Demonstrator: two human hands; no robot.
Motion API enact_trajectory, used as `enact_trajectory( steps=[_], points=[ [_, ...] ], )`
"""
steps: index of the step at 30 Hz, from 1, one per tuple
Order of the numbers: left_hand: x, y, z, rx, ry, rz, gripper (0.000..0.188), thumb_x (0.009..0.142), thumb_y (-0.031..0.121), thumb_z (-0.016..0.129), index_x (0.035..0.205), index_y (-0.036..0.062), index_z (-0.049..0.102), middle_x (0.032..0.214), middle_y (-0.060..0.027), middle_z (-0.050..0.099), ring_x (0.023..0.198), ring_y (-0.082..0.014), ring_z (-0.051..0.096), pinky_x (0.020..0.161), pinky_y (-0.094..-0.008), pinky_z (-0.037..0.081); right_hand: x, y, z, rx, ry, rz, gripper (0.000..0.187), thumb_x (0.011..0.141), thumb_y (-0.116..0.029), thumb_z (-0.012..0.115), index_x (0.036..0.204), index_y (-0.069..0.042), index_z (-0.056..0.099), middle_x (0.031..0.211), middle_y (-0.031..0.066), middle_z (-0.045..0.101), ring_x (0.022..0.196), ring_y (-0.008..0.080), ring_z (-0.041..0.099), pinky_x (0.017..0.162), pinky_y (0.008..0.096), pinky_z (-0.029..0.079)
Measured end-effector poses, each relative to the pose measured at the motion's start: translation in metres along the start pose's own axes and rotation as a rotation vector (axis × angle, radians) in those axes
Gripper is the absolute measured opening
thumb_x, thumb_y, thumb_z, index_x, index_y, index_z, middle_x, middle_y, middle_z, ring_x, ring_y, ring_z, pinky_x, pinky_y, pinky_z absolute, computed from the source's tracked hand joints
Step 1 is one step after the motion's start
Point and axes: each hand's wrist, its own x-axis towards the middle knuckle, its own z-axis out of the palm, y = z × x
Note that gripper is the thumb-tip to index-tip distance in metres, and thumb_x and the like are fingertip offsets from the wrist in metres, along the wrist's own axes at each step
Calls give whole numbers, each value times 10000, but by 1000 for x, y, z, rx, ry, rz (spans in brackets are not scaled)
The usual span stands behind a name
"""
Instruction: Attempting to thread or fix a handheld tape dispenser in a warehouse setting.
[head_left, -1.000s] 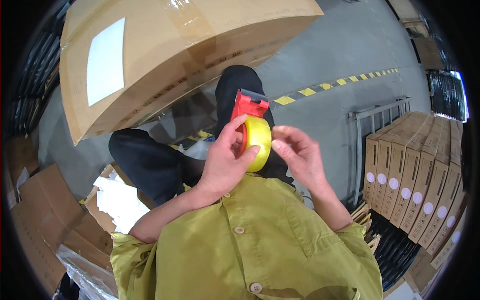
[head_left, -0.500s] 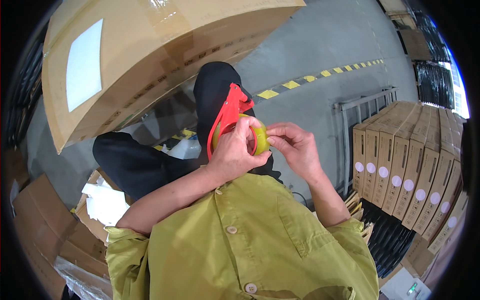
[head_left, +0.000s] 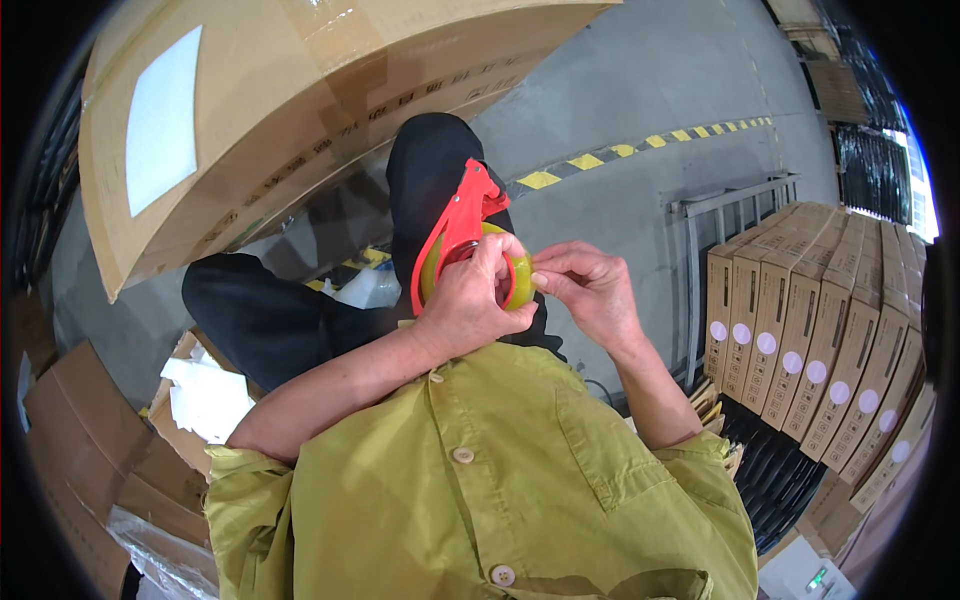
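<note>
A red tape dispenser (head_left: 465,208) rests over my right thigh, its head pointing away from me. Inside it sits a roll of yellowish clear packing tape (head_left: 522,281). My left hand (head_left: 470,300) is closed around the dispenser and roll, thumb and fingers gripping the roll's near side. At the roll's right edge, my right hand (head_left: 592,290) pinches with thumb and forefinger, the tips touching the tape's surface. Whether a tape end lies between those fingertips is too small to make out.
A large cardboard box (head_left: 260,110) with a white sheet (head_left: 163,122) stands ahead on the left. Several narrow cartons (head_left: 790,320) line up at the right beside a grey metal rack (head_left: 692,270). An open carton with white foam pieces (head_left: 208,398) stands at my left. Yellow-black floor tape (head_left: 590,160) crosses ahead.
Both hands keep nearly the same hold on the dispenser and tape roll. The right fingertips have shifted slightly along the roll's edge. The view has moved a little.
</note>
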Motion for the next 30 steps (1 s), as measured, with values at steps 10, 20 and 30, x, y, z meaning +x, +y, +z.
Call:
enact_trajectory(
  steps=[10, 20, 30],
  points=[
    [-1, 5, -4, -75, -32, -141, 519, 644, 105, 739, 1043, 62, 409, 657, -32, 474, 598, -146, 513, 567, -307, 442, -3, -3, 4, -67, 41, 3, 14, 773, 15, 653, 773, 19, 639, 818, 49, 602, 669, 83, 538, 576, 227, 442],
    [-2, 1, -7, -117, -24, -115, 515, 646, 109, 743, 1039, 53, 415, 656, -24, 470, 590, -118, 494, 564, -288, 434, -4, 4, 11, -125, 88, 33, 36, 777, -3, 647, 771, 18, 619, 762, 49, 570, 617, 81, 498, 558, 236, 421],
    [-5, 2, -8, -75, -22, -77, 500, 653, 98, 735, 1029, 53, 409, 650, -19, 470, 581, -110, 493, 551, -275, 425, -5, -4, 11, -95, 58, -38, 98, 778, -29, 660, 739, 25, 589, 746, 50, 568, 590, 81, 480, 528, 246, 400]
  ],
)
